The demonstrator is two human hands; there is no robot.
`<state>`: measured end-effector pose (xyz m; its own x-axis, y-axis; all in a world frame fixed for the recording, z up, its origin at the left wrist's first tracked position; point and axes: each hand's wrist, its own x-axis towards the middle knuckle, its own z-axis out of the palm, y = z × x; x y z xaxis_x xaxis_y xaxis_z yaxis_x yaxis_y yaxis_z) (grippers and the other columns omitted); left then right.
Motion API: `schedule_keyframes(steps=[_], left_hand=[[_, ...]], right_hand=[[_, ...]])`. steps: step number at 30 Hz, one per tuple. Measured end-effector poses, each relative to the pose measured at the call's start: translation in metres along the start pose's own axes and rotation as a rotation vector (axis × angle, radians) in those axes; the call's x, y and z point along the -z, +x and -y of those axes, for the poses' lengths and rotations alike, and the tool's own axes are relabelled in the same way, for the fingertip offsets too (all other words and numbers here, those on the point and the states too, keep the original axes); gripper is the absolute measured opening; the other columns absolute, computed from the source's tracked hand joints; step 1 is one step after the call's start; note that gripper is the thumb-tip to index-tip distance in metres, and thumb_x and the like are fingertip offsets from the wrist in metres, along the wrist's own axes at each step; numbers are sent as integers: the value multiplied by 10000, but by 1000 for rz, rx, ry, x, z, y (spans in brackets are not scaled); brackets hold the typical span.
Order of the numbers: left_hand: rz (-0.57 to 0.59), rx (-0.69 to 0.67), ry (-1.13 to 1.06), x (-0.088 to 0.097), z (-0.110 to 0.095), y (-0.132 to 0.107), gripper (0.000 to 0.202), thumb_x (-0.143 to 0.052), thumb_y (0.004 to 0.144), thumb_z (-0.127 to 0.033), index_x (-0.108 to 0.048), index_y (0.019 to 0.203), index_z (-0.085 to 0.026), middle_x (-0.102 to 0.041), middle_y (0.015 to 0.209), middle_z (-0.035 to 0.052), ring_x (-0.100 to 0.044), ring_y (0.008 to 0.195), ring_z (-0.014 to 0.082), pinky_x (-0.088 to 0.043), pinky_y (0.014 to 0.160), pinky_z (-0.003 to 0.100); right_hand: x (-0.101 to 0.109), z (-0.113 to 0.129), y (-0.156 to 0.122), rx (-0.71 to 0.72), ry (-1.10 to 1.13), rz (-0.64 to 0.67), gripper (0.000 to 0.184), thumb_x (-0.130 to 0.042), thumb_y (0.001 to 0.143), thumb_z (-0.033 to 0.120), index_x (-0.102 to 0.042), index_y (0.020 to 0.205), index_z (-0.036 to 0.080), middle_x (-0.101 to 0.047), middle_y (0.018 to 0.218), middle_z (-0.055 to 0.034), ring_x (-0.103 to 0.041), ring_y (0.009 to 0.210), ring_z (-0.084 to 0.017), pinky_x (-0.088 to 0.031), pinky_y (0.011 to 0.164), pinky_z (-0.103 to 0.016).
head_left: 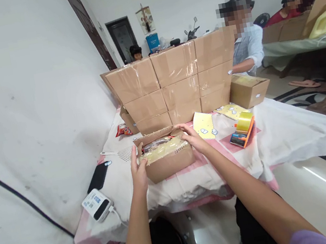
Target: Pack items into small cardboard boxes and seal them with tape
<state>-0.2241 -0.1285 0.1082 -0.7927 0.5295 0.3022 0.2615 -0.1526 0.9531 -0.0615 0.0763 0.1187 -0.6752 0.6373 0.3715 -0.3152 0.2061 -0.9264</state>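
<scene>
I see cloth-covered bench (pixel 293 126), carton stack (pixel 177 81) on it. Partly open box (pixel 172 163) sits just before the stack. My left hand (pixel 139 171) and right hand (pixel 193 139) grip its opposite ends with fingers and thumbs. Yellow tape roll (pixel 244 121) off right.

near: one left hand (pixel 139 172), one right hand (pixel 194 139), one open box (pixel 170 164). far: nine stacked box fronts (pixel 179 82). right: one taped box (pixel 249 91), two yellow sheets (pixel 203 122), one tape dispenser (pixel 244 129). left: one black device (pixel 99 176), one power bank (pixel 96 203).
</scene>
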Motion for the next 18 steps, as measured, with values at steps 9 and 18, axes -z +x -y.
schedule_keyframes(steps=[9, 18], left_hand=[[-37, -444, 729, 1, -31, -1, 524, -556, 927, -321, -505, 1447, -284, -450, 1543, 72, -345, 1438, 316, -163, 1221, 522], [-123, -430, 549, -7, -24, 26, 470, -536, 899, -269, -532, 1362, -187, -536, 1349, 145, -530, 1249, 251, -491, 979, 358]], right_hand=[[15, 9, -6, 267, -346, 133, 393, -537, 862, 239, -601, 1250, 247, -615, 1296, -69, -536, 1253, -241, -382, 1089, -413], [9, 5, -5, 150, -247, 96, 482, -517, 848, 240, -593, 1323, 267, -553, 1379, -63, -481, 1318, -243, -422, 1073, -398]])
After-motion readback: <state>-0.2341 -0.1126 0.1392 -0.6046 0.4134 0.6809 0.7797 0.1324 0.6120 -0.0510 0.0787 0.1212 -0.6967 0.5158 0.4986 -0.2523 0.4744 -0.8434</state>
